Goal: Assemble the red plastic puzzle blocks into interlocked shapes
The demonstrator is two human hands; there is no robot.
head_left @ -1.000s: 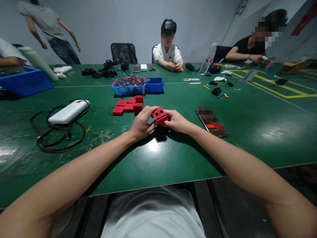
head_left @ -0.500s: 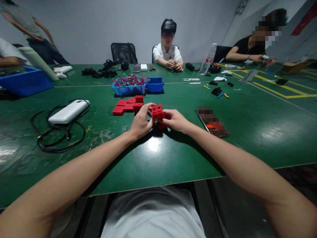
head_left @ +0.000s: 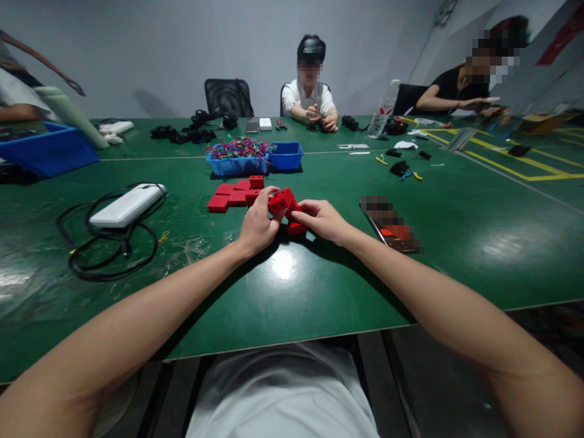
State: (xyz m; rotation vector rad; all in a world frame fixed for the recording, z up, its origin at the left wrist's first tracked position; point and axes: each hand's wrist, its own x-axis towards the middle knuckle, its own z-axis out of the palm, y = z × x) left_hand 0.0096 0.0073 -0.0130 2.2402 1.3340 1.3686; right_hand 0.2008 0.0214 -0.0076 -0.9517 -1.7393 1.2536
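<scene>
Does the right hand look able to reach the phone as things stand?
Probably yes: the phone lies beside the right hand, with nothing visible between them, though that hand holds a red block and would likely need freeing first.

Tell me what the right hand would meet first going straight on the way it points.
Beyond the red blocks held between both hands, the right hand would probably run into the left hand first; depth is hard to judge.

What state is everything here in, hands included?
Left hand: closed on red blocks
Right hand: closed on them too
Loose red pieces: clustered on the table
Pale blue tray: heaped with coloured wires
Phone: lying flat, screen seemingly lit
White box: lying flat
Black cable: loosely looped
Bottle: standing
</scene>
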